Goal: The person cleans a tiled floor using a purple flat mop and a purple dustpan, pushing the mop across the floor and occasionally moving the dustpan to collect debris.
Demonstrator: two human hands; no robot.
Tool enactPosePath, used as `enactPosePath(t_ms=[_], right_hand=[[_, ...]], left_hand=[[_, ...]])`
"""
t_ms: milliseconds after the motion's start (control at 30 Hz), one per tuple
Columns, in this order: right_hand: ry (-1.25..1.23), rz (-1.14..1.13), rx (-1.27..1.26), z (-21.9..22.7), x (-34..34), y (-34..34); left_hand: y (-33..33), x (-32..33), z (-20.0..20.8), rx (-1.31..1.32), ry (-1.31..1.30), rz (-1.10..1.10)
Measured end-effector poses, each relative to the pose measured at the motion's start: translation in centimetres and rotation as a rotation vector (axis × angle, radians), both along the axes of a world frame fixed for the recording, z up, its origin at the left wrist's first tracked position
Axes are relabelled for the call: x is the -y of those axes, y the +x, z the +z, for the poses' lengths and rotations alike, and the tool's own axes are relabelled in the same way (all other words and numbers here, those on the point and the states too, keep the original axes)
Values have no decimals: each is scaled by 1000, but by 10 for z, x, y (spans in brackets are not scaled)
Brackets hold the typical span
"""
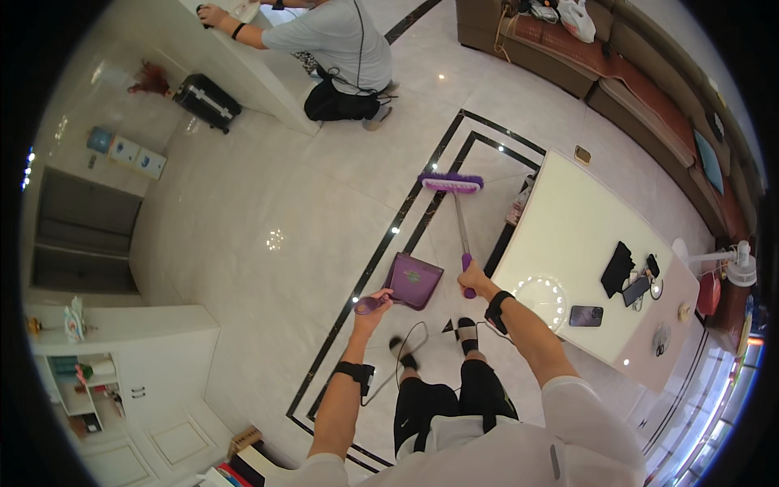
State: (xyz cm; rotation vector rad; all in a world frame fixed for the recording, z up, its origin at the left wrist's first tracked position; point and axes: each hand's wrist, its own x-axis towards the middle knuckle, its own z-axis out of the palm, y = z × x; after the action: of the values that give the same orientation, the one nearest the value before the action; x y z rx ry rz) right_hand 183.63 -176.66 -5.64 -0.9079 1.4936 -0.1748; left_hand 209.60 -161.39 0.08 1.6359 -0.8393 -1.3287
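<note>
My left hand (372, 312) is closed on the handle of a purple dustpan (416, 281), which is held out in front of my feet. In my right hand (475, 278) is the purple grip of a broom (462, 221) with a thin metal shaft. The broom's wide purple head (452, 183) with bristles points away from me, over the black-striped floor tiles. Pan and broom head are apart. Whether the dustpan rests on the floor I cannot tell.
A low cream table (560, 235) stands at my right, bearing a phone (586, 316) and a black cloth (618, 269). Beyond it curves a brown sofa (560, 66). Another person (341, 49) kneels far ahead near a black suitcase (207, 102). A white cabinet (166, 357) is at left.
</note>
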Motion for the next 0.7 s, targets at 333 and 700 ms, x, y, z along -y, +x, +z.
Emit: enactPosePath(t_ms=[333,700], right_hand=[[499,149,271,136,-101,14],[810,-136,315,253,-39,20]], left_hand=[[58,69,5,123,-36,-164],[75,168,40,216,-68,-218]])
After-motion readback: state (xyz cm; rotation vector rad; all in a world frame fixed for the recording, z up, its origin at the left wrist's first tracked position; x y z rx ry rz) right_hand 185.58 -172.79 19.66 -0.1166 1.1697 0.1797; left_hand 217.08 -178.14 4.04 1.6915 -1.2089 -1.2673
